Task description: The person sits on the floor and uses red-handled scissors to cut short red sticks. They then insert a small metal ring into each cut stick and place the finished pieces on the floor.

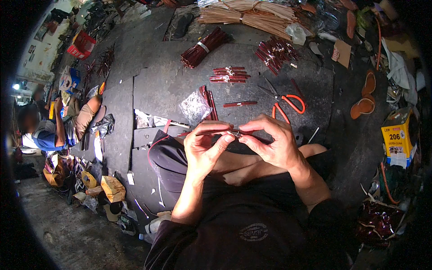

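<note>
Above my crossed legs, both hands hold a thin dark red strap (212, 131) stretched sideways. A small shiny metal piece (236, 132) sits at its middle, between my fingertips. My left hand (200, 150) pinches the left part with thumb and fingers. The right part is pinched by my right hand (278, 145), close to the metal piece. Just beyond my hands lies one single strap (240, 104). Further off is a small stack of similar straps with metal pieces (229, 74). Orange-handled scissors (282, 99) rest with blades apart, beyond my right hand.
Crumpled clear plastic (195, 105) lies beside loose red strips (209, 102). Behind are a banded bundle of red strips (204, 47) and a heap of straps (275, 54). Sandals (363, 106) and a yellow box (398, 137) stand right. Another person (58, 123) sits at left.
</note>
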`<control>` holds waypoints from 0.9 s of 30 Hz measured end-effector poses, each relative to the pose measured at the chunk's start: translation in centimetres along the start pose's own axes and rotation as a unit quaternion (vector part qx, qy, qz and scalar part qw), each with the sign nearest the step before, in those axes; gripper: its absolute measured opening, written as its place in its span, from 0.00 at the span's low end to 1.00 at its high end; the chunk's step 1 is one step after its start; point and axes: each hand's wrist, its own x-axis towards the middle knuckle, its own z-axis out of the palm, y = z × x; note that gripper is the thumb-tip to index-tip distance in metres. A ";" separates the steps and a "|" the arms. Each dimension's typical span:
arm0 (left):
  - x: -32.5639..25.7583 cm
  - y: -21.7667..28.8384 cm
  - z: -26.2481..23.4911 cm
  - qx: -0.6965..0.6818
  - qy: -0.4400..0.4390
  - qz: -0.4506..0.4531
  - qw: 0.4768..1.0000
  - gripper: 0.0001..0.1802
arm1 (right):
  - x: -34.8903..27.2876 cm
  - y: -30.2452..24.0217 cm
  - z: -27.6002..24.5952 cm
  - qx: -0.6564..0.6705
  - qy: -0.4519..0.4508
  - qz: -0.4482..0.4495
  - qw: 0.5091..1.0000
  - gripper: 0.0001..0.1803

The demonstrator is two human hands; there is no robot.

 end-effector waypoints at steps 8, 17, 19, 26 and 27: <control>0.5 -0.7 0.0 -0.118 -0.039 -0.004 0.992 0.13 | -0.4 0.4 0.2 -0.012 0.019 -0.049 0.999 0.13; 0.8 -1.0 0.1 -0.148 -0.114 0.002 0.982 0.11 | -0.3 0.4 -0.3 0.054 -0.021 -0.021 0.998 0.09; 0.8 -1.3 0.5 -0.172 -0.090 -0.007 0.981 0.10 | -0.2 0.2 -0.4 0.066 -0.032 -0.026 0.997 0.09; 1.7 -1.8 0.2 -0.144 0.075 -0.166 0.973 0.08 | -0.1 1.9 -0.4 0.180 0.000 0.163 0.970 0.11; 1.6 -1.9 0.1 -0.153 0.076 -0.164 0.972 0.09 | -0.1 2.0 -0.4 0.214 -0.007 0.199 0.956 0.10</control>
